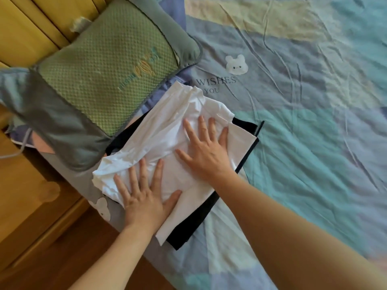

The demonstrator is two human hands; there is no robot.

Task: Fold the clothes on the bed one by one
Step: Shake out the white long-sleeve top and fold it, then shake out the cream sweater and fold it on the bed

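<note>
Left hand: the left hand (142, 197) lies flat on the near-left part of the white garment (167, 141), its fingers (144, 174) straight and spread wide, pressing down and holding nothing.
Right hand: the right hand (206, 150) lies flat on the garment's middle, fingers straight and fanned, thumb out to the left; it too presses and grips nothing.
Task's thing: the white garment sits folded on top of a dark garment (194, 222), whose edges show along the right and near sides; both lie at the left edge of the bed (303, 105), just beside the pillow (104, 65).
Step, as I judge it: smoothing and flattening the finished fold on the stack.
Risk, bunching: the upper-left part of the white cloth is puckered and loose; pressing without drawing it flat could set creases in.
Risk, slipping: the stack lies close to the bed's edge, so a push toward the left could slide it toward the floor (69, 254).
Risk, misalignment: the white piece lies askew over the dark one, so a sideways push could shift the layers apart.
Surface: a soft, wrinkled sheet in blue, teal and pale yellow patches, with a small bear print (236, 64) and printed words.
Room: a green quilted pillow with grey borders, wooden furniture (29, 24) at the left, wood flooring below.
</note>
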